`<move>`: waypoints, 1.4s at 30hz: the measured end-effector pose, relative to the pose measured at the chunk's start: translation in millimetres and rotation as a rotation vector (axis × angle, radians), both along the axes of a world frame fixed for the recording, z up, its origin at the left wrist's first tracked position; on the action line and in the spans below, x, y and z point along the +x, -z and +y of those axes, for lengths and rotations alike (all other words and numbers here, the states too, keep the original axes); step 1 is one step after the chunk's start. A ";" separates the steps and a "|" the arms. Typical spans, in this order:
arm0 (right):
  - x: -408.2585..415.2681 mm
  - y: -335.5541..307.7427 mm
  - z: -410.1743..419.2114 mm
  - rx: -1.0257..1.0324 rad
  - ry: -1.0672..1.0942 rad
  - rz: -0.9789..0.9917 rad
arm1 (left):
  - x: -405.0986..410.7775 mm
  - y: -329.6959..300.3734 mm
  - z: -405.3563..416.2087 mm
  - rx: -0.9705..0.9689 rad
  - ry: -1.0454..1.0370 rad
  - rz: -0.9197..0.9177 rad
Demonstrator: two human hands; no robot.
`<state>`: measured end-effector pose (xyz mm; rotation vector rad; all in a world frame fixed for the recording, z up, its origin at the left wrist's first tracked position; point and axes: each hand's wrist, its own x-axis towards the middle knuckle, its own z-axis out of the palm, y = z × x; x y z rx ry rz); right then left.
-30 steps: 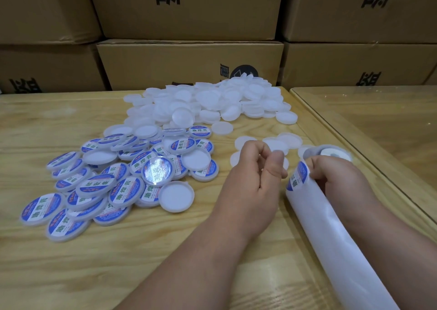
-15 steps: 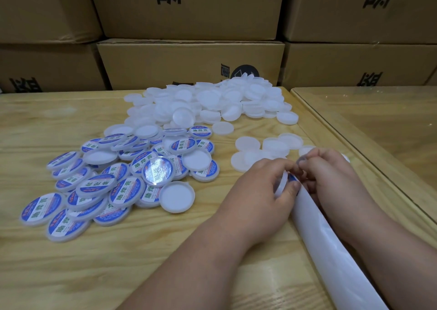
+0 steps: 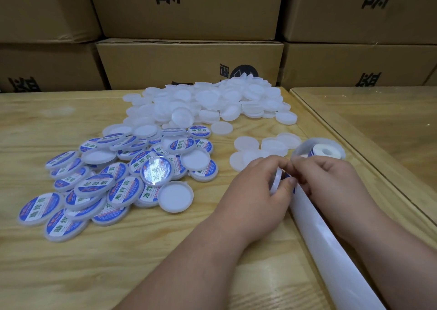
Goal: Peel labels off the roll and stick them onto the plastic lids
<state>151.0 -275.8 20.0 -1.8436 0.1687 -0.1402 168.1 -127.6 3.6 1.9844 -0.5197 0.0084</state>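
Your left hand (image 3: 257, 191) grips a plain plastic lid (image 3: 277, 181) on edge, thumb and fingers curled round its rim, so its flat face is turned toward your right hand (image 3: 331, 179). That hand sits just beside it, fingertips pinched on what looks like a blue-edged label (image 3: 289, 176), though the view there is crowded and I cannot tell how much of it is free of the backing. The two hands touch near the right edge of the table (image 3: 118, 250); the label goes leftward onto the lid, and the right hand is the one to carry it.

The spent backing strip (image 3: 331, 250) runs from under your hands toward the near right corner, its long axis along the table's right edge. The label roll (image 3: 324, 152) lies just beyond your right hand.

Loose blank lids (image 3: 250, 144) lie just past your left hand, the big unlabelled heap (image 3: 212, 101) at the far edge, and the labelled pile (image 3: 106, 184) spreads toward the left. Stacked cardboard boxes (image 3: 189, 63) wall off the far side; a second tabletop (image 3: 378, 125) adjoins on the right.
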 end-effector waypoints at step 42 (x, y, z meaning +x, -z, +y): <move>-2.4 -7.6 -1.4 0.201 -0.095 0.006 | 2.9 -2.8 5.3 -0.266 -0.033 0.168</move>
